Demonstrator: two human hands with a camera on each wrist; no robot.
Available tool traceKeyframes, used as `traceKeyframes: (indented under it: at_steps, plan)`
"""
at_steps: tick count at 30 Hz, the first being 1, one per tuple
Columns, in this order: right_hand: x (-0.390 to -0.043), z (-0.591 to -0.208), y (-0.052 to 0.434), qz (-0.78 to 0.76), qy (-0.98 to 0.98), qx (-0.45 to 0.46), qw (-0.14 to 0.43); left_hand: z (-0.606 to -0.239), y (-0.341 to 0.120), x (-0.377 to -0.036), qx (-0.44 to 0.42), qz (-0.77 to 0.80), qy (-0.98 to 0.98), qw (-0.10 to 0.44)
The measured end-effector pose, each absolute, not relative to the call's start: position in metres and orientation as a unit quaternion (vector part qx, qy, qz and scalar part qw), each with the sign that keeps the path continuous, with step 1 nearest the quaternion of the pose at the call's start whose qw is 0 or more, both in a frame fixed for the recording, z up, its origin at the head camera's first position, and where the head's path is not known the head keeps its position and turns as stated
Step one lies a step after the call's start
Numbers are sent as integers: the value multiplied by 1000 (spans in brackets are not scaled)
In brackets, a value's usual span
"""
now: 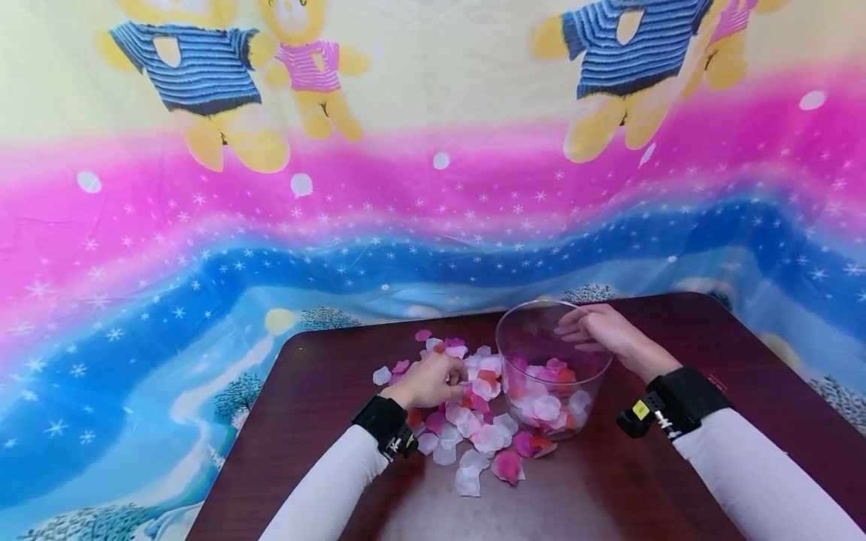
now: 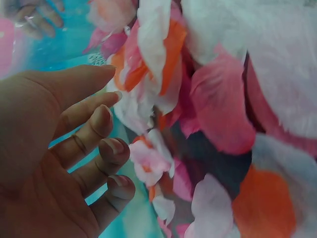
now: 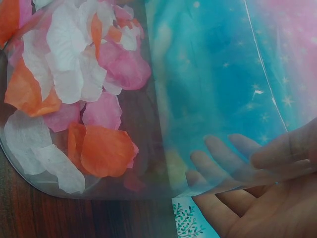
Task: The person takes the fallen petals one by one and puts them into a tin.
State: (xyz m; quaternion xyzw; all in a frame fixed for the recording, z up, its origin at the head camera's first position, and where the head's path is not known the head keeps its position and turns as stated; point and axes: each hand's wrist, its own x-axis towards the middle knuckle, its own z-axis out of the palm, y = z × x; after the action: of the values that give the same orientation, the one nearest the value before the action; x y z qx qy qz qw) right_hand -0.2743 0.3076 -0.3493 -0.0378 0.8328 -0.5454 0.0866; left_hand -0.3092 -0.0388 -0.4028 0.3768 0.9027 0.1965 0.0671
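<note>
My left hand (image 1: 433, 381) hovers over a loose heap of fabric-like petals (image 1: 483, 436) in white, pink, magenta and orange. The left wrist view shows its fingers (image 2: 115, 151) spread and gently bent, tips beside the petals, with nothing between them and the thumb. To the right, a clear plastic bucket (image 1: 524, 334) stands on the table with petals (image 1: 544, 406) gathered in its lower part. At its right side, my right hand (image 1: 612, 338) holds the bucket by the upper wall near the rim. Through the clear wall, its fingertips (image 3: 213, 144) show in the right wrist view.
The dark red-brown table (image 1: 649, 481) has rounded far corners. Behind it hangs a colourful cloth (image 1: 406, 203) printed with bears and snowflakes. A few petals (image 1: 468, 481) lie apart at the near side of the heap. Both wrists carry black camera straps (image 1: 382, 421).
</note>
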Motion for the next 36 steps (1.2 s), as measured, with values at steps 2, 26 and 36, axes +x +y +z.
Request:
traceKeyframes:
  at_steps: [2, 26, 36]
  plan:
    - [-274, -349, 307, -545, 833, -33, 87, -406, -36, -310, 367, 187, 908, 72]
    - [-274, -352, 309, -538, 838, -36, 85, -354, -52, -313, 356, 214, 909, -26]
    - [-275, -351, 307, -538, 838, -37, 85, -290, -14, -296, 456, 217, 860, -75]
